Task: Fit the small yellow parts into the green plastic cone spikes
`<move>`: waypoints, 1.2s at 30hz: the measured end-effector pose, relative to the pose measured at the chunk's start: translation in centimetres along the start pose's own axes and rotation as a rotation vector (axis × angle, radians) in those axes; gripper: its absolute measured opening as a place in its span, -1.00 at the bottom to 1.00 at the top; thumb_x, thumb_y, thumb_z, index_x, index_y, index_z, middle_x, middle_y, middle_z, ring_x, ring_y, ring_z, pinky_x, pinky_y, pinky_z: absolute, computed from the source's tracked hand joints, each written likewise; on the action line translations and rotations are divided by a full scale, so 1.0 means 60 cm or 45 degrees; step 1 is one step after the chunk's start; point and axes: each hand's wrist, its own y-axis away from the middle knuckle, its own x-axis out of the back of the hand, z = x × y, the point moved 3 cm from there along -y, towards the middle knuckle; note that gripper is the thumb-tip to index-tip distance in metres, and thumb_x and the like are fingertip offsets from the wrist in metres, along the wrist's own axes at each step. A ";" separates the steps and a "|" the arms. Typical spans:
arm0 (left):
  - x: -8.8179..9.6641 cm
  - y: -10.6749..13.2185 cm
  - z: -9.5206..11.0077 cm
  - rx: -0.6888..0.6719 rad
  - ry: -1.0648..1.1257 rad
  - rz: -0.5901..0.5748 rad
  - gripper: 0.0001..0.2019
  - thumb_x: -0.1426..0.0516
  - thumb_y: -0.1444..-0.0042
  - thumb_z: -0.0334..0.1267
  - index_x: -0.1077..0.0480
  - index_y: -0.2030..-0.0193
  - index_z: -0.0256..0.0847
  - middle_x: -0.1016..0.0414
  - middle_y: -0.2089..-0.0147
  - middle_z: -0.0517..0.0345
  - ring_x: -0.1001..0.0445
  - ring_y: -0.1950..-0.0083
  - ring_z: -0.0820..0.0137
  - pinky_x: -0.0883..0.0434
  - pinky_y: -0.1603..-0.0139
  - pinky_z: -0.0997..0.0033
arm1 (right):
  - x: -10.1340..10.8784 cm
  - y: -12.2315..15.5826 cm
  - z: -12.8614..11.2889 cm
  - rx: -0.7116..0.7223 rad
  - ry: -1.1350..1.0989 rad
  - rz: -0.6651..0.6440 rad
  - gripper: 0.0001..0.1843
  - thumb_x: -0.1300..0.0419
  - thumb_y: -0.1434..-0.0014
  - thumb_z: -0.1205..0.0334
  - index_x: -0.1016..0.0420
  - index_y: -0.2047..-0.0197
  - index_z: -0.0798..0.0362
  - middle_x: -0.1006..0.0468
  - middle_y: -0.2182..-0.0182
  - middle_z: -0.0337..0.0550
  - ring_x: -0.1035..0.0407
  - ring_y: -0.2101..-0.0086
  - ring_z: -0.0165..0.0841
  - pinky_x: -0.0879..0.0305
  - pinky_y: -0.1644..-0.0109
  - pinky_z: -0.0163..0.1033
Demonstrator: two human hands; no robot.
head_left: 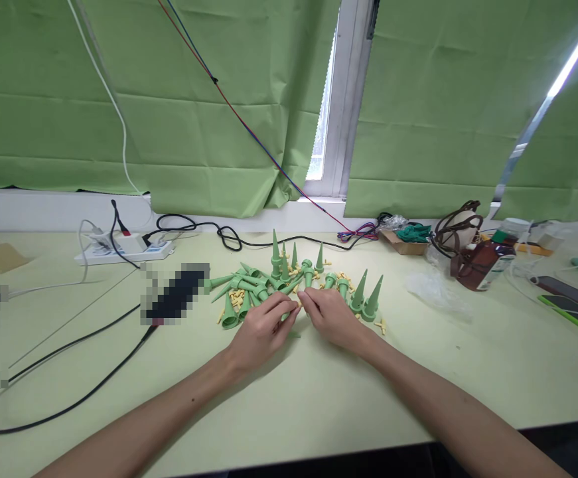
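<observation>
Pinching green cone (pixel 289 315), cardboard tray (pixel 401 248) — teal cloth (pixel 415 232)

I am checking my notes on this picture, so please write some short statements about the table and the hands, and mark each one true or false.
1. The left hand and right hand meet just before the green cones. True.
2. Every cone lies flat. False: several stand upright.
3. Small yellow pieces lie among the cones. True.
4. The power strip is right of the pile. False: it is at the left, near the wall.
</observation>
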 end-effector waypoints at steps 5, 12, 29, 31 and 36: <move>0.001 0.000 -0.008 0.029 -0.031 0.033 -0.89 -0.07 -0.28 -0.42 -0.40 0.14 -0.19 -0.49 0.22 0.08 -0.49 0.29 0.44 -0.41 0.41 0.50 | 0.003 0.001 -0.003 0.012 -0.061 0.045 -0.59 0.13 -0.45 0.13 -0.15 0.46 0.02 -0.28 0.56 -0.29 -0.15 0.53 -0.43 -0.01 0.39 -0.29; 0.007 -0.006 -0.009 0.136 0.012 0.092 -0.89 -0.10 -0.26 -0.44 -0.43 0.16 -0.20 -0.48 0.24 0.09 -0.46 0.33 0.47 -0.37 0.47 0.53 | 0.007 0.002 -0.011 0.052 -0.204 0.053 -0.78 0.10 -0.43 0.20 -0.31 0.20 0.03 -0.45 0.35 -0.18 -0.30 0.37 -0.37 -0.18 0.26 -0.28; 0.005 -0.005 -0.003 0.070 0.045 0.058 -0.89 -0.09 -0.26 -0.47 -0.39 0.17 -0.22 -0.44 0.25 0.11 -0.37 0.37 0.51 -0.32 0.49 0.56 | 0.003 0.004 -0.004 0.036 -0.102 -0.017 -0.78 0.13 -0.43 0.21 -0.23 0.25 0.01 -0.39 0.40 -0.22 -0.26 0.42 -0.37 -0.12 0.30 -0.28; 0.004 -0.005 -0.003 0.065 0.037 0.050 -0.89 -0.09 -0.25 -0.48 -0.39 0.17 -0.22 -0.44 0.25 0.11 -0.36 0.37 0.51 -0.32 0.48 0.56 | 0.003 0.004 -0.004 0.037 -0.080 -0.019 -0.76 0.14 -0.43 0.21 -0.23 0.27 0.01 -0.38 0.42 -0.23 -0.25 0.43 -0.37 -0.11 0.31 -0.29; 0.002 -0.002 -0.004 0.063 0.027 0.022 -0.90 -0.10 -0.25 -0.48 -0.37 0.18 -0.23 -0.44 0.23 0.12 -0.35 0.36 0.52 -0.33 0.45 0.56 | 0.003 0.004 -0.004 0.041 -0.014 -0.025 -0.73 0.15 -0.44 0.21 -0.18 0.32 0.01 -0.33 0.47 -0.26 -0.20 0.46 -0.38 -0.05 0.35 -0.30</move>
